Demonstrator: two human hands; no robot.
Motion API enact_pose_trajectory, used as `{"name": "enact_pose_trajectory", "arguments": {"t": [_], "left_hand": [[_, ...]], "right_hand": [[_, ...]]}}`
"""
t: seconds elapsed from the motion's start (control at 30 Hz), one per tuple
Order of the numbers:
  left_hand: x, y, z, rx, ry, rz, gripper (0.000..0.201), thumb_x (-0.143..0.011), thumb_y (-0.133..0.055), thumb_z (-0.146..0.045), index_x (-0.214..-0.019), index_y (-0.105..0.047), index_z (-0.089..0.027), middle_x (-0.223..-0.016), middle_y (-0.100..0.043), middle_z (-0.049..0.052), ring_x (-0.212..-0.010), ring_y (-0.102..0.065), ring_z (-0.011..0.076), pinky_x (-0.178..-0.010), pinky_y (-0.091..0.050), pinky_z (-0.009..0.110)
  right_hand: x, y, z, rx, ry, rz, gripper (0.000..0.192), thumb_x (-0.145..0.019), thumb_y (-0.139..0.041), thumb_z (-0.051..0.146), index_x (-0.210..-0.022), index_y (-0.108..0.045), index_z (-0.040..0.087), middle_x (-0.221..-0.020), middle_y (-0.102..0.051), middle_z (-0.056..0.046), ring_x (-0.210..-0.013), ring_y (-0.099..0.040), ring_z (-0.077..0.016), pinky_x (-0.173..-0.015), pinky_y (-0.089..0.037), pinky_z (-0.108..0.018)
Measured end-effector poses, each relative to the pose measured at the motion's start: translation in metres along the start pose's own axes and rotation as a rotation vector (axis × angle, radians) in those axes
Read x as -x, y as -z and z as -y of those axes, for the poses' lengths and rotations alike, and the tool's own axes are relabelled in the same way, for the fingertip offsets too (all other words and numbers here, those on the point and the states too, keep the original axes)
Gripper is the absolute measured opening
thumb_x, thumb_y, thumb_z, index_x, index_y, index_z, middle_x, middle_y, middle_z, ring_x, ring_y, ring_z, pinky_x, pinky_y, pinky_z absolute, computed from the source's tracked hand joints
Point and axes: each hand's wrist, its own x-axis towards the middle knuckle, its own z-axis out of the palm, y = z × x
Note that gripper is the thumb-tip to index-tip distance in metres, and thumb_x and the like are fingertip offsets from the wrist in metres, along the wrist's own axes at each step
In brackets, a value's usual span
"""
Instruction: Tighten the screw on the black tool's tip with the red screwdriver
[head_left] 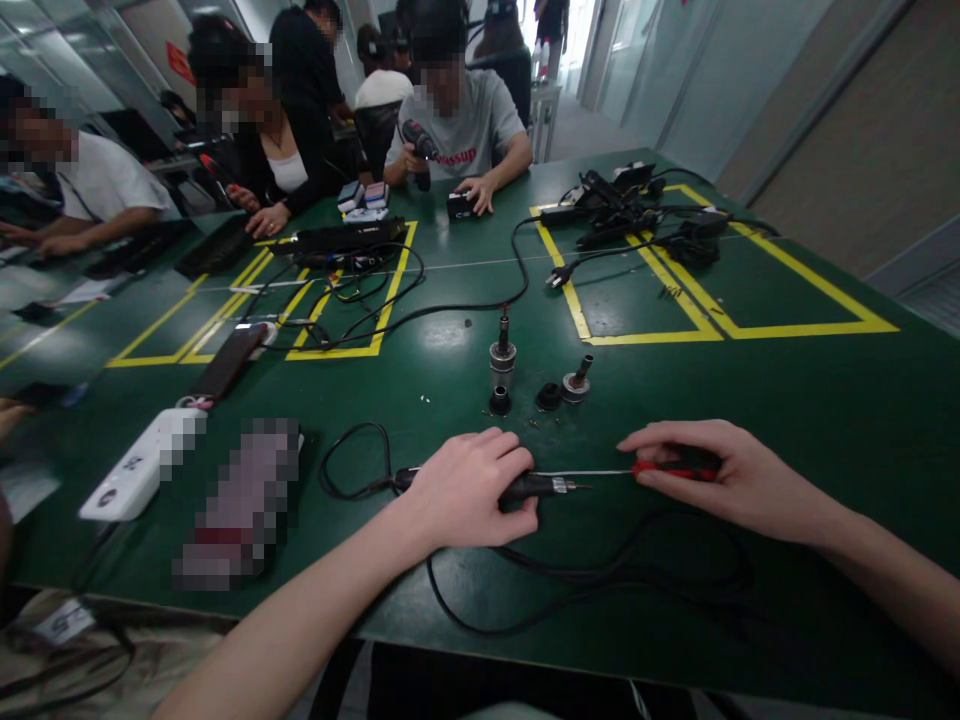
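The left hand [469, 490] is closed over a slim black corded tool [536, 487], pinning it flat on the bench [787, 400] close to the near edge, its metal nose pointing toward the right side. The right hand [701, 470] grips a red-handled screwdriver [671, 468], and its thin shaft runs level across the bench so the tip sits right at the tool's nose. From here it looks like the driver is being worked into the front of the tool, loosening or seating something small there. The next move would call for a steady left hold so the body doesn't roll, and a straight, in-line push and twist from the right.

Just beyond the hands, toward the middle of the bench, stand loose parts [502, 360]: a metal chuck-like piece, two black caps and another small fitting, with a few tiny screws scattered near them.

Whether the tip is actually engaged I can't make out; the joint is too small. The left palm hides most of the tool's body, and its cord [570, 580] loops off along the near edge. The right fingers cover much of the handle.
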Motion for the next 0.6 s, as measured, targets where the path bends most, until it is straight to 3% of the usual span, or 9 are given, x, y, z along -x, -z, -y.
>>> {"name": "enact_pose_trajectory", "arguments": {"t": [0.1, 0.27, 0.4, 0.5, 0.6], "left_hand": [[0.0, -0.001, 0.0, 0.0, -0.005, -0.008, 0.012, -0.092, -0.067, -0.032, -0.094, -0.065, -0.02, -0.091, -0.068, 0.002, -0.086, -0.067, 0.0209, -0.073, -0.052, 0.033], [0.0, 0.001, 0.001, 0.004, 0.008, -0.003, 0.012, -0.093, -0.066, -0.032, -0.094, -0.065, -0.02, -0.092, -0.069, 0.002, -0.086, -0.066, 0.0209, -0.074, -0.052, 0.033], [0.0, 0.002, 0.0, 0.007, 0.037, 0.018, 0.013, -0.092, -0.066, -0.033, -0.096, -0.065, -0.02, -0.093, -0.07, 0.003, -0.087, -0.067, 0.0218, -0.074, -0.054, 0.034], [0.0, 0.002, -0.001, 0.013, 0.052, 0.026, 0.014, -0.092, -0.067, -0.033, -0.098, -0.065, -0.02, -0.094, -0.07, 0.003, -0.089, -0.067, 0.0225, -0.076, -0.054, 0.034], [0.0, 0.002, -0.001, 0.022, 0.057, 0.028, 0.015, -0.092, -0.066, -0.033, -0.098, -0.065, -0.02, -0.093, -0.069, 0.003, -0.09, -0.067, 0.0227, -0.077, -0.055, 0.035]], "right_hand": [[-0.001, -0.002, -0.001, 0.04, 0.029, 0.001, 0.04, -0.1, -0.072, 0.062, -0.104, -0.086, 0.025, -0.085, -0.082, -0.007, -0.069, -0.076, -0.0221, -0.06, -0.06, -0.031], [0.0, -0.005, -0.008, -0.01, 0.007, 0.051, 0.05, -0.109, -0.055, 0.064, -0.102, -0.086, 0.025, -0.067, -0.075, -0.004, -0.054, -0.067, -0.0179, -0.048, -0.052, -0.027], [-0.001, -0.001, -0.002, 0.018, 0.028, 0.04, 0.035, -0.103, -0.069, 0.056, -0.103, -0.085, 0.024, -0.081, -0.081, -0.007, -0.067, -0.076, -0.0213, -0.06, -0.059, -0.03], [-0.001, 0.001, 0.002, 0.045, 0.085, 0.022, 0.021, -0.096, -0.079, 0.045, -0.1, -0.084, 0.025, -0.082, -0.078, -0.005, -0.066, -0.073, -0.0197, -0.061, -0.059, -0.03], [0.0, -0.002, -0.002, 0.054, 0.102, 0.01, 0.023, -0.098, -0.076, 0.047, -0.103, -0.084, 0.025, -0.084, -0.079, -0.006, -0.068, -0.074, -0.0202, -0.063, -0.059, -0.031]]}}
